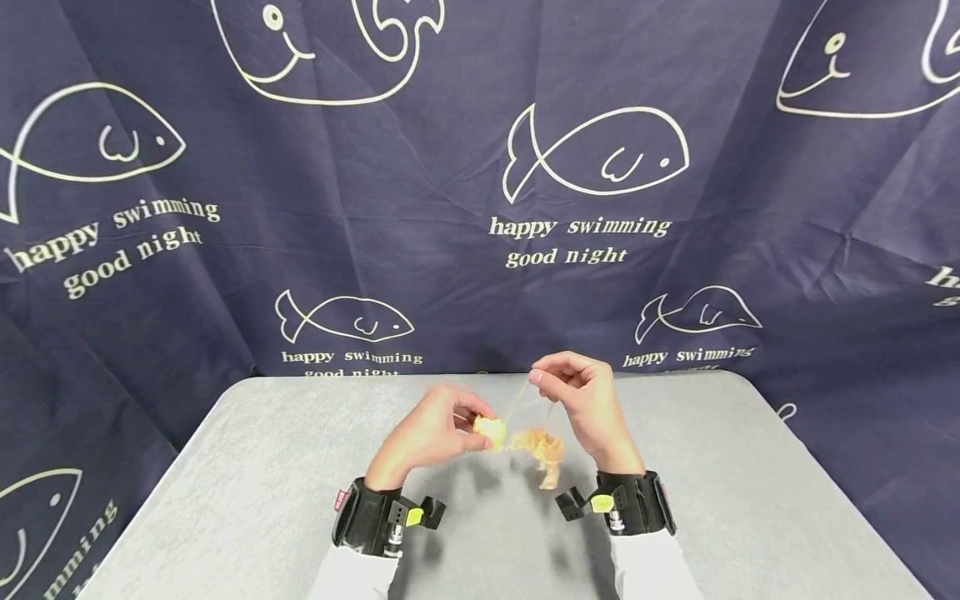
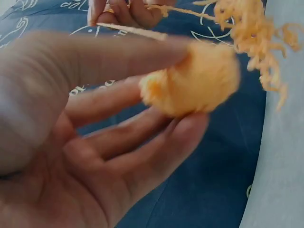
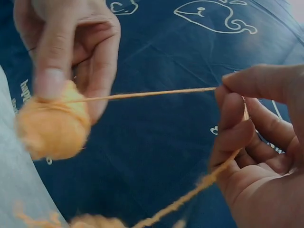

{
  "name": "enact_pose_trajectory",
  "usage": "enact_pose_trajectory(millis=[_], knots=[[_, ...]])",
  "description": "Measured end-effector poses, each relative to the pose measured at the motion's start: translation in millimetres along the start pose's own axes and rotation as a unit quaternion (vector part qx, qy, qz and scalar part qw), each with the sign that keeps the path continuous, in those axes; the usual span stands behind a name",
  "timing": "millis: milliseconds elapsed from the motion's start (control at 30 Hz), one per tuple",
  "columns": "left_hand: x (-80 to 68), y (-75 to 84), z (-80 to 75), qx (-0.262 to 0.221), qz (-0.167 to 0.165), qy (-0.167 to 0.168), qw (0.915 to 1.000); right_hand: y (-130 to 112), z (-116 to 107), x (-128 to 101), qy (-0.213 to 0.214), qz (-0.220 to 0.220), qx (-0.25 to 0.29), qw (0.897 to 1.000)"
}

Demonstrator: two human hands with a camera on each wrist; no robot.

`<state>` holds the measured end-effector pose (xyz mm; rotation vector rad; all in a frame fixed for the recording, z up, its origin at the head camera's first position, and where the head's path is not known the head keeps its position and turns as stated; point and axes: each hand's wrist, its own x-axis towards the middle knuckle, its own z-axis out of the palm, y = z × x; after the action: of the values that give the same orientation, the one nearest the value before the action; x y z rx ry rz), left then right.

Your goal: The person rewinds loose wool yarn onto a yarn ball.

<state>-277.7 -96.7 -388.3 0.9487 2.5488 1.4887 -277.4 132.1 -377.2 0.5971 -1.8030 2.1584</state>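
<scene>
Two hands (image 1: 431,429) (image 1: 592,404) stretch yarn (image 3: 156,93) — side table edges (image 1: 167,487) lie well away.

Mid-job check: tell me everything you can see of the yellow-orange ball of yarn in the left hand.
The roundish ball of yellow-orange yarn looks soft and fuzzy, with strands wound over its surface; it is blurred in the wrist views. The person's left hand pinches it between thumb and fingers, holding it above the pale grey tabletop. One thin, taut strand of the same yarn runs from it to the right hand, which grips it.
</scene>
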Motion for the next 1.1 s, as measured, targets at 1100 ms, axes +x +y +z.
enact_pose_trajectory(millis=[1100], knots=[[8.8, 12.0, -4.8, -0.505, 0.069, 0.337, 0.7917, 8.6, 13.4, -4.8, -0.188, 0.021, -0.213, 0.958]])
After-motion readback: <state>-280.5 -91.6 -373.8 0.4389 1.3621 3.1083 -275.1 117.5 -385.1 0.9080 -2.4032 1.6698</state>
